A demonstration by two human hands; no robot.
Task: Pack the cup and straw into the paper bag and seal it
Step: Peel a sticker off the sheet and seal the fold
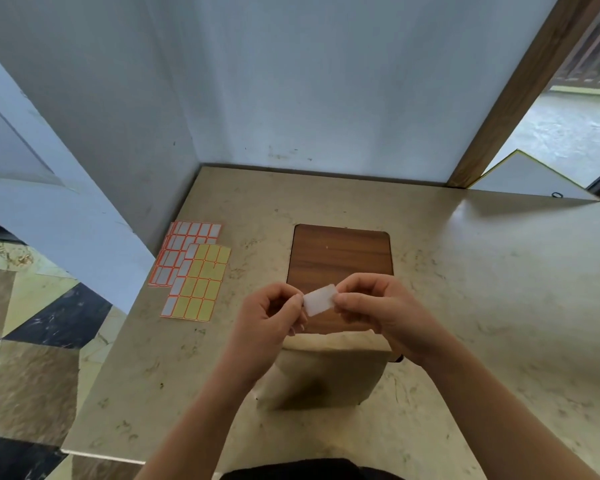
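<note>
A brown paper bag (pixel 329 368) stands on the beige counter (pixel 482 289) right in front of me, its top folded over. Above its far edge I hold a small white sticker label (pixel 320 300) between both hands. My left hand (pixel 271 317) pinches the label's left end and my right hand (pixel 378 306) pinches its right end. The label hangs in the air, apart from the bag. The cup and the straw are not visible.
A dark wooden board (pixel 340 258) lies on the counter behind the bag. Sheets of orange-edged sticker labels (pixel 193 268) lie at the left, near the counter's edge. A grey wall stands close behind, and a wooden door frame (pixel 520 88) rises at the right.
</note>
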